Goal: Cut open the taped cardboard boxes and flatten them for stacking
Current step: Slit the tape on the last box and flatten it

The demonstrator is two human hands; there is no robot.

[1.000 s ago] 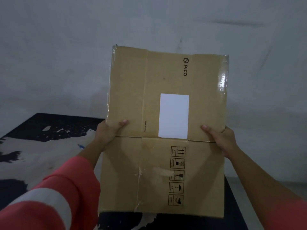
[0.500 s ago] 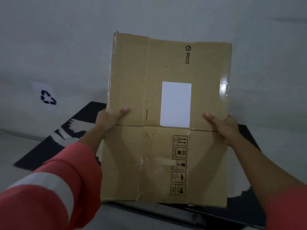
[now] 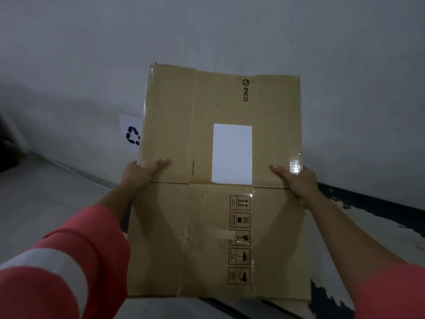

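Hands grip flattened box — upright.

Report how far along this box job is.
Done: one cardboard box already looks flattened, clear tape still on its seams. In hand: left hand and right hand grip its side edges, holding it up. Left: setting it down to stack; no stack or other boxes show.

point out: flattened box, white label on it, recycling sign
flattened box (image 3: 165,238), head view, bare lower-left panel
white label (image 3: 232,153), head view, label centre
recycling sign (image 3: 133,135), head view, on the arrows symbol
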